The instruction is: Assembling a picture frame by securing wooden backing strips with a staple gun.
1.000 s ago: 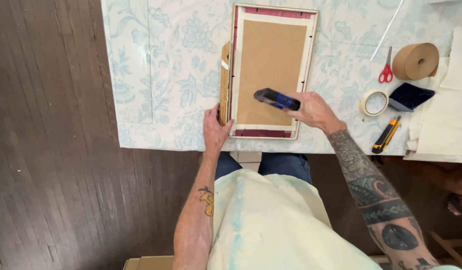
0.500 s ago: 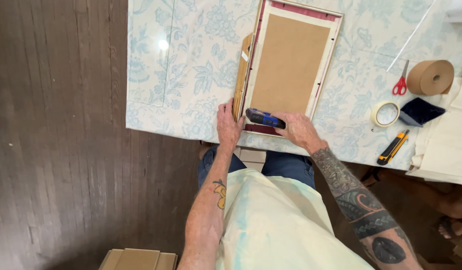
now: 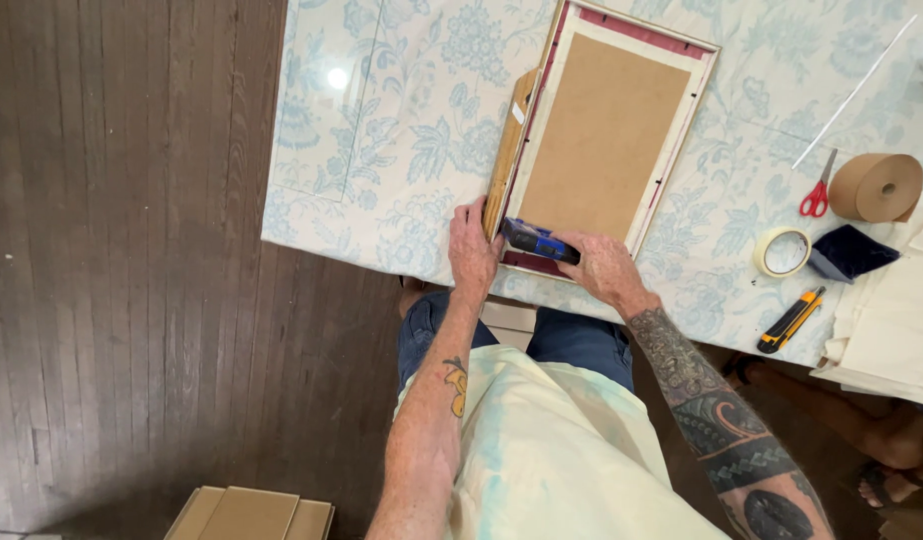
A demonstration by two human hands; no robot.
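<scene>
**Tool drawn back to the frame's near corner**

Fingers of the right hand [image 3: 603, 268] stay clenched around the blue-and-black handheld tool [image 3: 537, 241], now pressed at the near-left corner of the face-down brown-backed picture frame [image 3: 601, 140]; earlier it sat farther right. Left hand [image 3: 472, 246] steadies the frame's edge, suggesting work along this end.

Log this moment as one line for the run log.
left hand: steadies picture frame near corner | right hand: holds blue tool on frame's near edge | table: floral cloth
</scene>
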